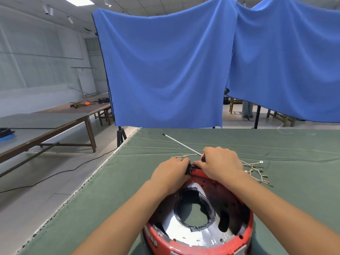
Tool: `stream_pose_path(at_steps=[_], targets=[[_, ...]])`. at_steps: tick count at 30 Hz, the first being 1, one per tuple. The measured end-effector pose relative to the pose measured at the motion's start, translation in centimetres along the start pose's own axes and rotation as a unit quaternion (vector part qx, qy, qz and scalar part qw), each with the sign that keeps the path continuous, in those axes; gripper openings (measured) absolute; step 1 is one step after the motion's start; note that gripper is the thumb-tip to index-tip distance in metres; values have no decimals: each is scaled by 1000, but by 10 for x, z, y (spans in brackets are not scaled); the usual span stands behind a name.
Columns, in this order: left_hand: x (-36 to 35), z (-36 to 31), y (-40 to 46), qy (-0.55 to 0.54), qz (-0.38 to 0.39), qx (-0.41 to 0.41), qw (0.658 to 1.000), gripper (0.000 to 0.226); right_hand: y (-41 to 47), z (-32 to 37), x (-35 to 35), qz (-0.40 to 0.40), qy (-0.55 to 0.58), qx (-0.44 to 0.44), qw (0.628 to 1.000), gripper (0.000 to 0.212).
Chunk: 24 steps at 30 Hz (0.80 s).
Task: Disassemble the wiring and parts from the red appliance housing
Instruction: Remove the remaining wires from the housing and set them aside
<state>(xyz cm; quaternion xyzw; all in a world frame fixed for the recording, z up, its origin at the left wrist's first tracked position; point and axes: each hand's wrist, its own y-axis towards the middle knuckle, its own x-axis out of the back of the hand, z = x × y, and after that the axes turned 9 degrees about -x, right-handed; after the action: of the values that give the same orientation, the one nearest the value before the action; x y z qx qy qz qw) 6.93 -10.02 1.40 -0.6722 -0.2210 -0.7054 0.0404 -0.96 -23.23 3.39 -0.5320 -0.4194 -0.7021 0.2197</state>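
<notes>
Head view: the red housing (198,214) sits open side up at the lower middle of the frame on the green-covered surface (110,190), close to the person so both hands can meet at its far rim, where the left hand (171,172) curls its fingers round a small black part (189,169), seemingly to steady or pull it. The right hand (220,162) grips the orange-handled screwdriver (184,145), shaft pointing to the upper left, while its fingertips touch the same part; removed wires (257,172) lie right of the housing, probably set aside.
</notes>
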Motion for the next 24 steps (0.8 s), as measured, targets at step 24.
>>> stream_pose_path(at_steps=[24], targets=[[-9,-3,3,193,-7,-38,981,24,7,-3,2,41,-3,-29,999,46]])
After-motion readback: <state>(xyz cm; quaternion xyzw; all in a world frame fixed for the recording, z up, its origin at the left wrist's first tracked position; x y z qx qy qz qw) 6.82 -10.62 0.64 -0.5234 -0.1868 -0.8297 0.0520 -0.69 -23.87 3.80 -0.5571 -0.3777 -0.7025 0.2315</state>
